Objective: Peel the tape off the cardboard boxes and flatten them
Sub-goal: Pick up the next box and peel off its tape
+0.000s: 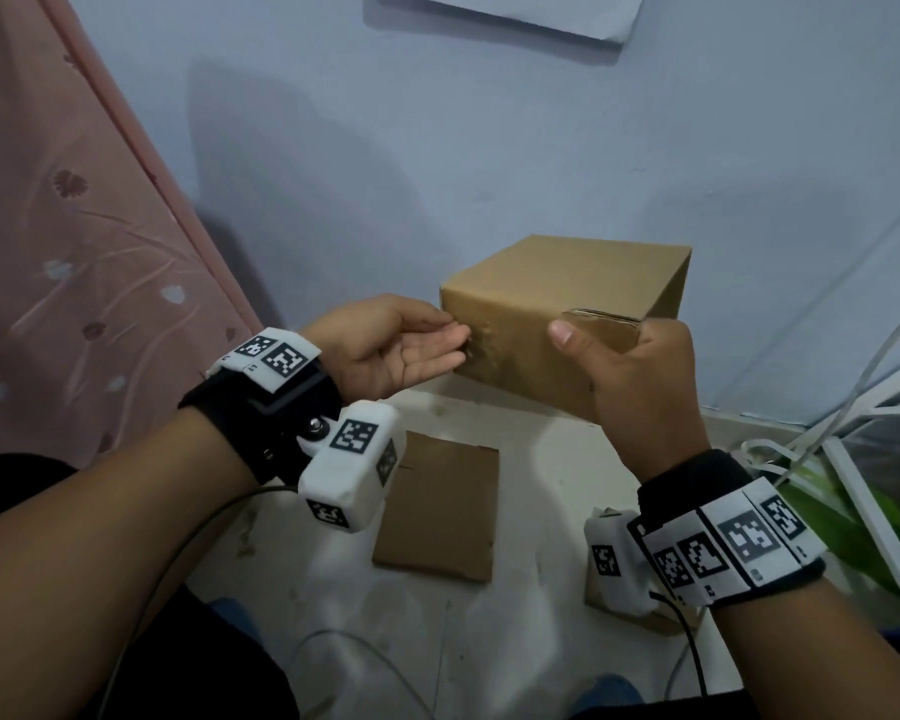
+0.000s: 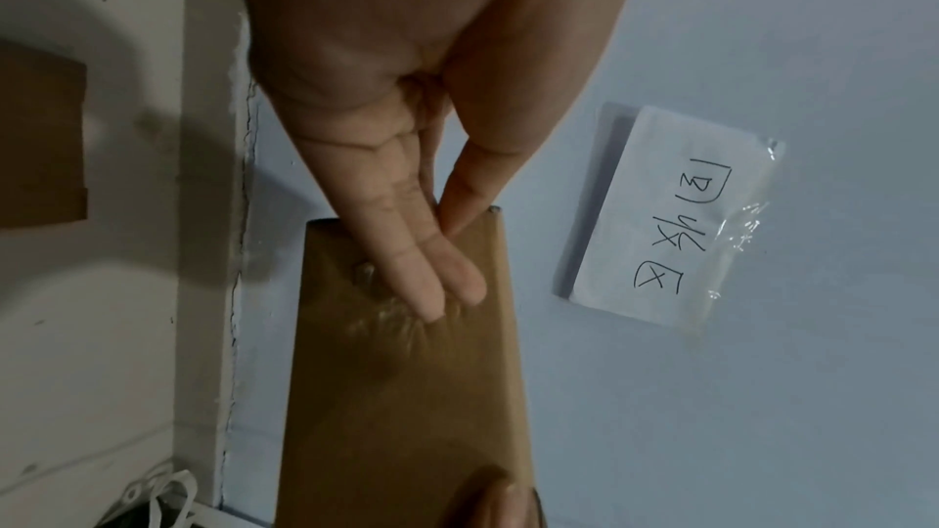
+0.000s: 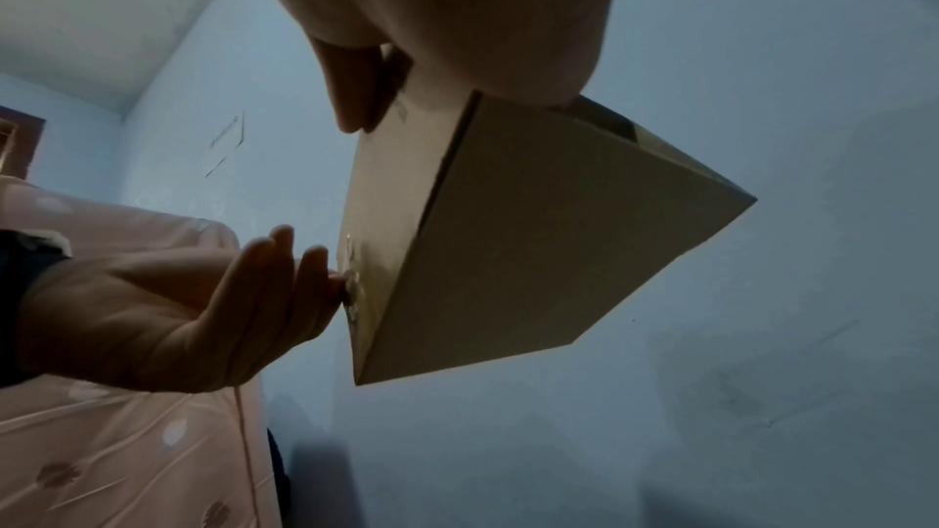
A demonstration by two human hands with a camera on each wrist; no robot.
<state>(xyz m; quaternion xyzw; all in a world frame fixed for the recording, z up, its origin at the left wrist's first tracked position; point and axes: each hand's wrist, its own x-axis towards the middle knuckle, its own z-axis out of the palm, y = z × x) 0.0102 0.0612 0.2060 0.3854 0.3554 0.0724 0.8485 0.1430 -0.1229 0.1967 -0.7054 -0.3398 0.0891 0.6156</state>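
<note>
A brown cardboard box (image 1: 557, 298) is held up in the air in front of a blue wall. My right hand (image 1: 630, 371) grips its near right corner, thumb on the front face and fingers curled behind. Clear tape covers that front face, with a crumpled, lifted patch of tape (image 1: 481, 345) near the left edge. My left hand (image 1: 455, 339) is palm up with straight fingers, its fingertips touching that patch. The left wrist view shows the fingers (image 2: 447, 276) lying flat on the taped face (image 2: 406, 396) beside the wrinkled tape (image 2: 386, 320). From the right wrist, the box (image 3: 533, 235) shows from below.
A flattened cardboard piece (image 1: 437, 506) lies on the white floor below the hands. More cardboard (image 1: 645, 615) sits under my right wrist. A pink patterned cloth (image 1: 74, 226) fills the left side. A white wire frame (image 1: 853, 459) and green leaves stand at right. A handwritten note (image 2: 670, 215) is taped to the wall.
</note>
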